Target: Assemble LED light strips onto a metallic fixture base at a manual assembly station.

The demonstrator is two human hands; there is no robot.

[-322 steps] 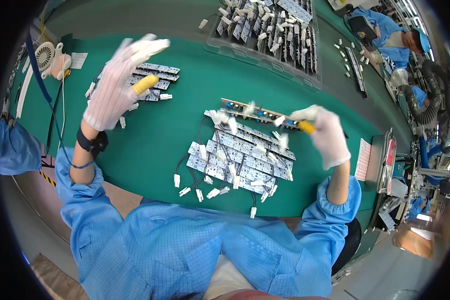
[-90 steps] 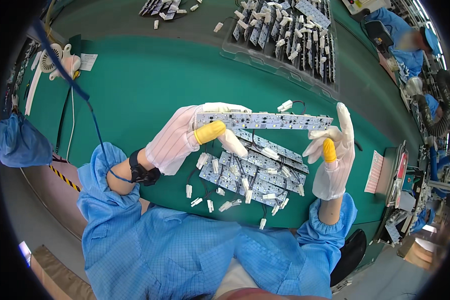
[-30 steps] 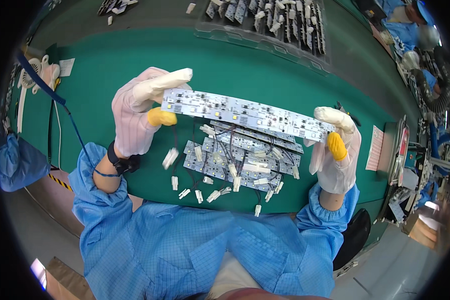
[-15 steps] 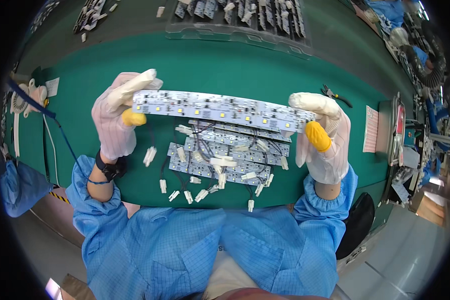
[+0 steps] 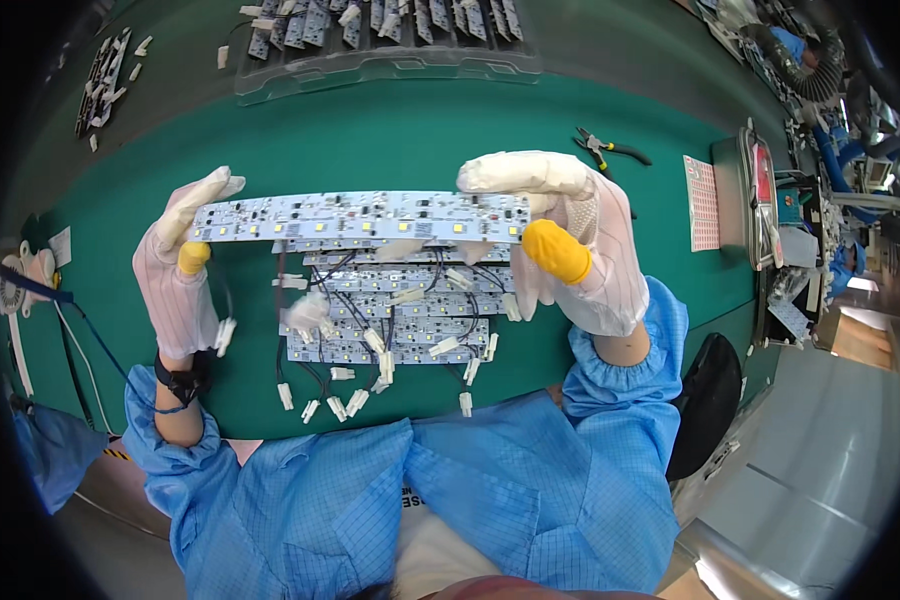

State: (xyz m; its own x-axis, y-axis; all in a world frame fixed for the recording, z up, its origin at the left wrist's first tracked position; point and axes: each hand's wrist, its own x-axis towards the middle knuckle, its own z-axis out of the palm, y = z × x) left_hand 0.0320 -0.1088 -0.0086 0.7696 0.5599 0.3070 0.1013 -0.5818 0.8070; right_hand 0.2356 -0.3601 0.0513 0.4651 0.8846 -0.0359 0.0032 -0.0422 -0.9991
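While held level: LED strip board (image 5: 360, 217)
Hands: left hand (image 5: 180, 270) and right hand (image 5: 570, 240) each grip one end
Tray (image 5: 390, 65): clear, filled with boards
Card (image 5: 705, 203): white, red grid, right tabletop (image 5: 390, 140)

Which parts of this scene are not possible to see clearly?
Head view only:
- Underside of the long white LED circuit strip: faces away.
- Right hand fingertips: behind the strip.
- Stacked white strips below: partly covered by wires and connectors.
- Clear tray contents: cut off by the top edge.
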